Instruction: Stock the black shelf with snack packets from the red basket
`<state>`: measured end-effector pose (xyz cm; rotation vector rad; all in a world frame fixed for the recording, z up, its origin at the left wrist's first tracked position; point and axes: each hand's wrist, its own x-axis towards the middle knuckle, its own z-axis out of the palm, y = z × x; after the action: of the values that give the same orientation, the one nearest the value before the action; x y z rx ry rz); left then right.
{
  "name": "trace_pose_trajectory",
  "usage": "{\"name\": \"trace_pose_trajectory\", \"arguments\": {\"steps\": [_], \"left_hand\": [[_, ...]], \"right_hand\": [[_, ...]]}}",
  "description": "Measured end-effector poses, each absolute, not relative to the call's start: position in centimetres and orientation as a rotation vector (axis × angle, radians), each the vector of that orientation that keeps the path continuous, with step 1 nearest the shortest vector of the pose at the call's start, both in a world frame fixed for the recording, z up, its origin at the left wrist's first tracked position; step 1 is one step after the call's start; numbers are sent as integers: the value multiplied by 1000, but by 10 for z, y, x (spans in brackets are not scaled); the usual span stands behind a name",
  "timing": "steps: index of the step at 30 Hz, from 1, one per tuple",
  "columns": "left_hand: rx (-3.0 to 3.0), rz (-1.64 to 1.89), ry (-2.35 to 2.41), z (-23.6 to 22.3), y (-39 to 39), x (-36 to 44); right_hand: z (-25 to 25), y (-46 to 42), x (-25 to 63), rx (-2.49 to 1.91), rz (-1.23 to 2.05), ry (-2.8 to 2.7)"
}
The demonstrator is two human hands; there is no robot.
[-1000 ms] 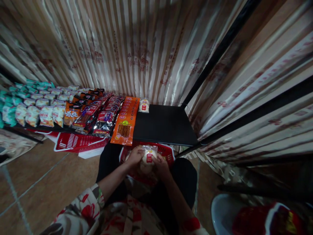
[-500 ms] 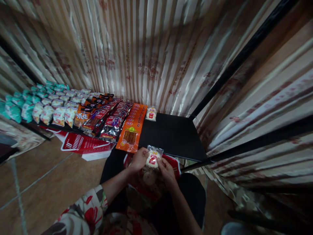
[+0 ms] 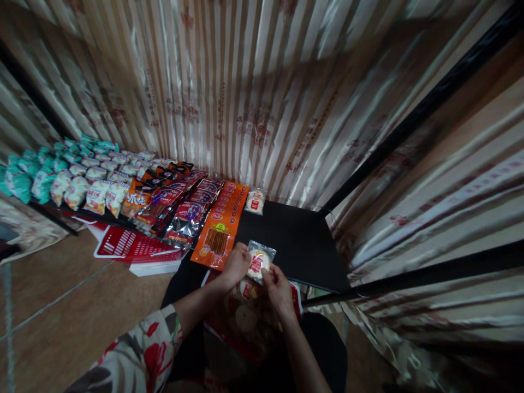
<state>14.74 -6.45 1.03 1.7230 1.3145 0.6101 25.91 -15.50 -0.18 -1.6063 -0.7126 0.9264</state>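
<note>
Between my two hands is a small clear packet (image 3: pixel 259 262) with a round white snack inside and a red label. My left hand (image 3: pixel 236 266) pinches its left edge, and my right hand (image 3: pixel 279 288) grips its lower right side. The packet is over the front edge of the black shelf (image 3: pixel 305 245). A similar white packet (image 3: pixel 255 201) lies at the back of the shelf, beside a long orange snack bag (image 3: pixel 221 225). Below my hands, a red basket (image 3: pixel 297 297) on my lap holds more packets, partly hidden by my arms.
Rows of dark snack bags (image 3: pixel 190 213), orange bags (image 3: pixel 138 197), white bags (image 3: pixel 96 197) and teal bags (image 3: pixel 44 184) fill the shelf's left part. A red basket (image 3: pixel 126 243) is beneath. Black poles (image 3: pixel 393 131) and a striped curtain (image 3: pixel 254 98) enclose the shelf.
My view has shifted slightly. Both hands still hold the packet, which is now a little more tilted at the shelf's front edge. Another packet in the lap basket shows more clearly.
</note>
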Motion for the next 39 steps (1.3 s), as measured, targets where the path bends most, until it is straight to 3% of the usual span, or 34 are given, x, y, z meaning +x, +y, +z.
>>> {"name": "trace_pose_trajectory", "arguments": {"steps": [15, 39], "left_hand": [[1726, 581, 1320, 10, -51, 170], [1915, 442, 1277, 5, -24, 204]], "right_hand": [[-6, -110, 280, -1826, 676, -971], [-27, -18, 315, -1869, 535, -983]]}}
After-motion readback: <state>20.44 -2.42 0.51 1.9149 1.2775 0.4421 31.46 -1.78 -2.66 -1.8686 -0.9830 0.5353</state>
